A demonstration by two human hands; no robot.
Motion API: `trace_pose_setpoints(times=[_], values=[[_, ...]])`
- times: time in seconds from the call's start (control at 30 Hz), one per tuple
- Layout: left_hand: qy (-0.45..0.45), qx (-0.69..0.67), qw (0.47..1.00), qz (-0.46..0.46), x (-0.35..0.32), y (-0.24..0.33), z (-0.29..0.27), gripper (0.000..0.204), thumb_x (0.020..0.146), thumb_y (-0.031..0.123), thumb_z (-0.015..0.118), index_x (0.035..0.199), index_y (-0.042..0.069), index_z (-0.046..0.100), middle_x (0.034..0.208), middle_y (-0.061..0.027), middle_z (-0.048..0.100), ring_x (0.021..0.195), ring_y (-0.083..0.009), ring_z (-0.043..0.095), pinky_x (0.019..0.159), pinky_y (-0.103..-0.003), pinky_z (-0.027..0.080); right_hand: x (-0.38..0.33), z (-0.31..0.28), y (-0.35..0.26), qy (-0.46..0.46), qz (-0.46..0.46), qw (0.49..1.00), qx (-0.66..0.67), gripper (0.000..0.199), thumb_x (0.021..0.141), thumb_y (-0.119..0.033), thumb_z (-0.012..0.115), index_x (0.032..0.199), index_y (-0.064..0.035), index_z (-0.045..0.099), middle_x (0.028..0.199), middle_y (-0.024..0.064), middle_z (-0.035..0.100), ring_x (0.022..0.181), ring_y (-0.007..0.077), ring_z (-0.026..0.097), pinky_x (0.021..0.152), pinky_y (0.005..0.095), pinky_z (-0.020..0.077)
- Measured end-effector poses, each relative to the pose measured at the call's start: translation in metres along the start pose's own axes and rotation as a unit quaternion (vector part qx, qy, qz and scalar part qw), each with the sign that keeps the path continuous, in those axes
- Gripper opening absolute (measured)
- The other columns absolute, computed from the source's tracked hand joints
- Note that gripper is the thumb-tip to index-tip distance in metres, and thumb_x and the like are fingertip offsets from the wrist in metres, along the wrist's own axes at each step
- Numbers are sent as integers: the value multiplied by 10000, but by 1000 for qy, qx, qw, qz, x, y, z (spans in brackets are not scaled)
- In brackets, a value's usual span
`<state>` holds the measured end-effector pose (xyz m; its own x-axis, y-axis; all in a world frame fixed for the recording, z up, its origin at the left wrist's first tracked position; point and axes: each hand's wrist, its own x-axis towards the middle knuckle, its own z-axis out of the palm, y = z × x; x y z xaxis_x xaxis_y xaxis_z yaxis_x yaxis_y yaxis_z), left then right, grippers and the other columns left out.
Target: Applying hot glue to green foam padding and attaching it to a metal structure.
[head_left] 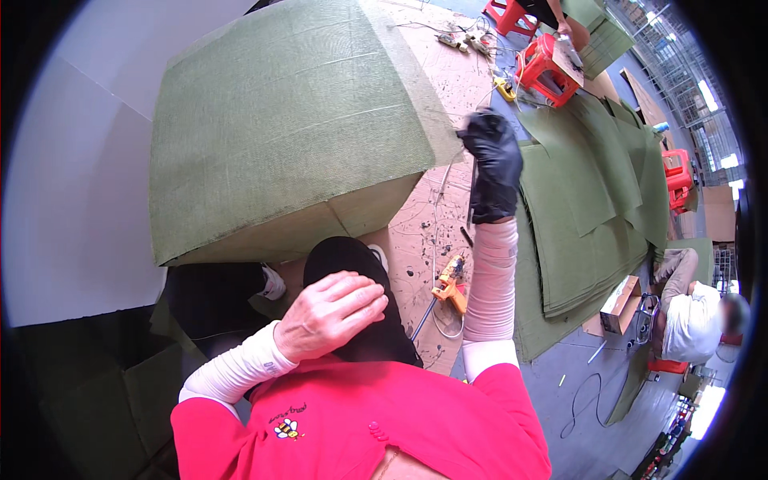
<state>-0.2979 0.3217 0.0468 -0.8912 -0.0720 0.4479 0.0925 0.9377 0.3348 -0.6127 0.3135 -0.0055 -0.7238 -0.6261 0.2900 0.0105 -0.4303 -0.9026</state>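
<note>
A big box-shaped form covered in green felt (296,136) stands on a wooden board in front of me. My right hand (493,164), in a black glove, is raised at the form's right corner, its fingers closed on the loose felt edge (445,120). A thin dark rod-like piece shows just under the glove; what it is I cannot tell. My left hand (334,314) is bare and lies flat on my knee in black trousers (356,260), fingers slightly apart, holding nothing.
An orange glue gun (450,285) with its cord lies on the glue-stained board (424,232) below my right arm. Stacked green felt sheets (592,208) lie to the right. Red stools (546,69) stand behind. Another person (690,314) sits at the right by a cardboard box (620,304). A white wall (72,184) is at the left.
</note>
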Motion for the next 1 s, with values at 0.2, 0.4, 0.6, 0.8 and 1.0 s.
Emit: trace_pose_setpoints(times=[0.2,0.4,0.6,0.8,1.0], values=[[119,259,943,-171,-24,-26,-39,596,987,464,538,1307,-37,584,1378,-193,574,1355,-365,487,1146,-514,332,-51,42,-30,49,-367,886,-281,535,993,-283,555,1440,-8,450,1311,200,565,1173,262,567,1015,415,435],[38,401,866,-296,-43,-56,-57,722,908,424,633,1438,-31,451,1545,-169,405,1466,-328,334,1207,-488,198,-137,167,-40,-316,-444,674,-499,879,865,-632,488,1430,41,458,1524,229,402,1488,342,285,1207,528,162],[29,376,874,-308,-60,-60,-58,846,824,496,674,1466,3,429,1540,-131,422,1453,-305,358,1199,-482,247,-140,169,-31,-362,-276,790,-411,900,851,-676,490,1429,13,468,1500,206,425,1472,394,300,1197,542,150],[29,386,871,-303,-61,-61,-55,850,891,632,508,1463,7,434,1515,-129,454,1429,-304,394,1183,-487,276,-138,149,-40,-278,-281,726,-563,901,848,-653,519,1455,7,428,1482,223,432,1470,403,293,1194,541,154],[6,383,865,-323,-56,-54,-62,902,892,692,449,1468,-1,422,1524,-140,439,1445,-304,367,1195,-488,242,-123,120,-66,-279,-262,783,-489,976,865,-726,493,1487,17,371,1507,255,399,1452,423,311,1186,520,201]])
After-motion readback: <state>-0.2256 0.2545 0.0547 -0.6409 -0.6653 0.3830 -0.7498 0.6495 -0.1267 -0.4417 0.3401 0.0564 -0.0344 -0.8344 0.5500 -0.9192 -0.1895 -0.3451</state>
